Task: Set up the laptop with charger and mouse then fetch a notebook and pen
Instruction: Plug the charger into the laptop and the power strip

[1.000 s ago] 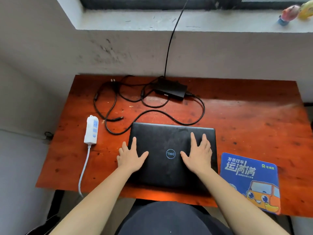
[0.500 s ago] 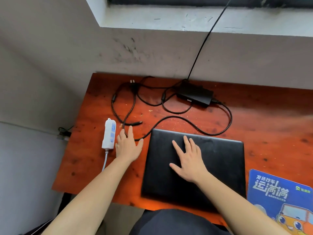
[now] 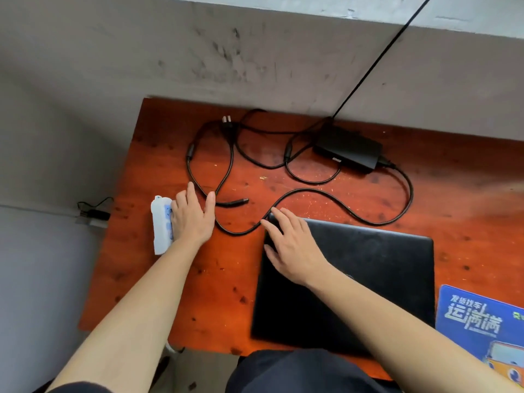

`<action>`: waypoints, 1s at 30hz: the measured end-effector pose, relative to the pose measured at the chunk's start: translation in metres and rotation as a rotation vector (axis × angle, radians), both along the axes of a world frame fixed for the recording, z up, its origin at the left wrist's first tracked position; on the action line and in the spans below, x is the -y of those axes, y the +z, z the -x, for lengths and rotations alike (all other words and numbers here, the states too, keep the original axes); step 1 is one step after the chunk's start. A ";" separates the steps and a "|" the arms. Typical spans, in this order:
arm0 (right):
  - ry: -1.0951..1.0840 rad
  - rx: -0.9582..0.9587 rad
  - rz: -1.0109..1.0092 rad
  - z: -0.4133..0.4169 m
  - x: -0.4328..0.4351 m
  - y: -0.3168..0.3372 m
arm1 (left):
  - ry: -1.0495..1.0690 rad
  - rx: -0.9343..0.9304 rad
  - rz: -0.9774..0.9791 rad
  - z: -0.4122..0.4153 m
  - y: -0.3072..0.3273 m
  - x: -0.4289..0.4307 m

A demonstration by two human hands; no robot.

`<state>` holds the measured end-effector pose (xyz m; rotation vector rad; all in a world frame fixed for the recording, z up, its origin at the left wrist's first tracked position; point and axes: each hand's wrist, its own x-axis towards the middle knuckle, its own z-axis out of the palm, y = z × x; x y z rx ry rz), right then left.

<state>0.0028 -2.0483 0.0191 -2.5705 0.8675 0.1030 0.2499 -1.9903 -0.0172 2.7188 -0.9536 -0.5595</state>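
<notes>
A closed black laptop (image 3: 368, 273) lies on the red-brown wooden table (image 3: 467, 194). Behind it sits the black charger brick (image 3: 348, 148), with its cable (image 3: 340, 194) looped across the table. The cable's barrel plug (image 3: 239, 201) lies loose, and the mains plug (image 3: 226, 120) rests near the back edge. My left hand (image 3: 191, 219) lies flat and open between the white power strip (image 3: 160, 228) and the cable, fingers spread. My right hand (image 3: 292, 245) rests open on the laptop's far left corner, fingertips touching the cable. No mouse, notebook or pen is visible.
A blue mouse pad (image 3: 482, 324) with a cartoon truck lies right of the laptop. A grey wall rises behind the table, and another black cable (image 3: 377, 58) runs up it to the sill. A small adapter (image 3: 95, 215) hangs off the table's left edge.
Both hands have left the laptop lid's middle. My left hand slid left and forward to the power strip and cable; my right hand moved to the laptop's far left corner. The view shifted left.
</notes>
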 end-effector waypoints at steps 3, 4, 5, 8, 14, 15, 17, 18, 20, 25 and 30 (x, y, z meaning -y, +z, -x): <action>0.045 -0.083 -0.001 -0.045 0.020 -0.003 | 0.075 -0.056 0.057 -0.003 -0.003 0.002; 0.069 -0.135 0.019 -0.054 0.030 -0.004 | 0.105 -0.065 0.074 -0.004 -0.004 0.004; 0.095 -0.185 0.055 -0.059 0.042 -0.005 | 0.135 -0.070 0.090 -0.004 -0.006 0.006; 0.156 -0.307 0.117 -0.058 0.078 -0.006 | 0.217 -0.075 0.129 -0.001 -0.007 0.008; 0.279 -0.322 0.113 -0.037 0.109 -0.006 | 0.212 -0.058 0.185 0.012 -0.010 0.002; 0.262 -0.293 0.097 -0.031 0.107 -0.008 | 0.245 -0.080 0.207 0.012 -0.010 0.003; 0.179 -0.236 0.059 -0.020 0.098 -0.011 | 0.340 -0.109 0.229 0.012 -0.009 0.009; 0.144 -0.225 0.047 -0.016 0.094 -0.012 | 0.388 -0.114 0.218 0.012 -0.009 0.013; 0.117 -0.239 0.041 -0.014 0.088 -0.015 | 0.439 -0.116 0.165 0.009 -0.010 0.019; 0.111 -0.230 0.096 -0.023 0.096 -0.013 | 0.547 -0.270 0.147 -0.011 -0.016 0.031; 0.215 -0.244 0.119 -0.044 0.098 -0.010 | 0.654 -0.356 0.152 -0.017 -0.018 0.035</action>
